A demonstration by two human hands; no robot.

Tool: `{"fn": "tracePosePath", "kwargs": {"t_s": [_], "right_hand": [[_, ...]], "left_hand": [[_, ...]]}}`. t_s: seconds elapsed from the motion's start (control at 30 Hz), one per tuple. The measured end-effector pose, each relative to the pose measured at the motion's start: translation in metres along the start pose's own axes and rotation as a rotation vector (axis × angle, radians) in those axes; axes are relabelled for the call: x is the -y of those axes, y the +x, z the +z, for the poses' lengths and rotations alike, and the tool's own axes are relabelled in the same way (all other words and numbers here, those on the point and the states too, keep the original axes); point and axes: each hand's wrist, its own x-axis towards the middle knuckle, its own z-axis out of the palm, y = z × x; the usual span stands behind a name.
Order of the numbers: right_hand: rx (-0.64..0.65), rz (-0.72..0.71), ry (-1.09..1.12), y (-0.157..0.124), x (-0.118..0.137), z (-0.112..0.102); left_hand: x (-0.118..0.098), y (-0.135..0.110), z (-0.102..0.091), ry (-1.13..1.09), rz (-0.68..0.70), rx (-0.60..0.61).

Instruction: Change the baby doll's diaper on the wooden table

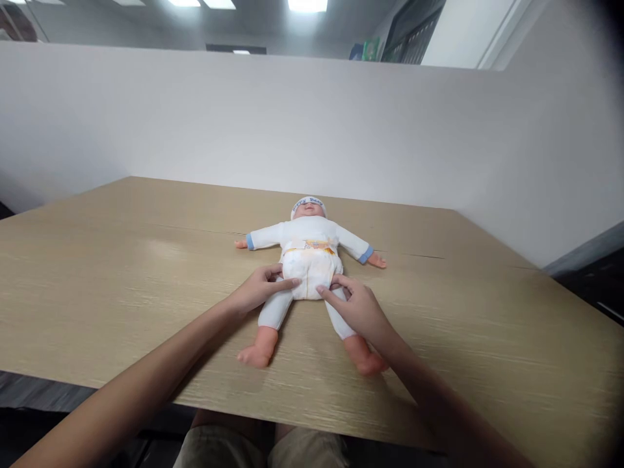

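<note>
A baby doll (311,229) lies on its back on the table, head away from me, arms and legs spread. It wears a white top with blue cuffs, a lettered white cap (309,201) and a white diaper (308,270) with an orange printed waistband. My left hand (260,287) grips the diaper's left leg edge, the thumb on its front and the fingers curled at its side. At the right leg edge, my right hand (358,305) pinches the diaper between thumb and fingers. Some fingertips are hidden behind the diaper and the doll's thighs.
The wood-patterned table (146,279) reaches out to a white partition (292,123) behind the doll. A thin seam crosses the tabletop. Below the near edge are my knees (214,448). Ceiling lights show above the partition.
</note>
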Motion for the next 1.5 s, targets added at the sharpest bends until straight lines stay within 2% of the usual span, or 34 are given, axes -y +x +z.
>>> {"fn": "tracePosePath", "kwargs": {"t_s": [0.07, 0.13, 0.23, 0.33, 0.47, 0.57, 0.63, 0.7, 0.77, 0.83, 0.9, 0.97, 1.07, 1.2, 1.33, 1.4, 1.5], "right_hand": [[-0.023, 0.044, 0.067, 0.0, -0.007, -0.001], [-0.103, 0.03, 0.046, -0.001, -0.011, 0.0], [-0.222, -0.058, 0.0, -0.003, -0.014, 0.001], [-0.221, -0.085, -0.016, -0.006, -0.014, -0.001], [-0.134, -0.101, -0.015, -0.017, -0.014, -0.013], [-0.173, -0.114, -0.005, -0.014, -0.024, -0.024], [-0.278, -0.181, -0.122, 0.002, -0.036, -0.03], [-0.391, -0.295, -0.357, 0.03, -0.051, -0.033], [-0.418, -0.343, -0.596, 0.063, -0.066, -0.033], [-0.381, -0.333, -0.741, 0.093, -0.078, -0.031], [-0.335, -0.292, -0.79, 0.114, -0.087, -0.03], [-0.287, -0.247, -0.774, 0.124, -0.095, -0.03], [-0.239, -0.203, -0.739, 0.125, -0.101, -0.031], [-0.227, -0.089, -0.784, 0.12, -0.087, -0.026], [-0.134, 0.147, -0.786, 0.116, -0.055, -0.019], [-0.082, 0.207, -0.718, 0.108, -0.041, -0.021], [-0.068, 0.142, -0.512, 0.081, -0.031, -0.033]], "left_hand": [[0.0, 0.0, -0.001, -0.157, -0.059, 0.024], [0.001, 0.001, -0.003, -0.225, -0.076, 0.022], [0.005, 0.0, -0.005, -0.23, -0.067, -0.006], [0.007, -0.006, -0.01, -0.207, -0.042, -0.028], [0.01, -0.02, -0.023, -0.064, 0.041, -0.058], [0.016, -0.02, -0.04, 0.225, 0.116, -0.173], [0.02, -0.007, -0.053, 0.542, 0.233, -0.325], [0.023, 0.019, -0.063, 0.878, 0.373, -0.47], [0.023, 0.051, -0.072, 1.13, 0.441, -0.535], [0.022, 0.082, -0.078, 1.29, 0.391, -0.531], [0.022, 0.107, -0.083, 1.376, 0.304, -0.515], [0.023, 0.122, -0.089, 1.41, 0.253, -0.508], [0.026, 0.13, -0.096, 1.451, 0.236, -0.495], [0.021, 0.13, -0.092, 1.503, 0.157, -0.494], [0.005, 0.117, -0.067, 1.431, -0.015, -0.463], [-0.005, 0.099, -0.052, 1.276, -0.083, -0.433], [-0.018, 0.052, -0.035, 1.114, -0.079, -0.392]]}}
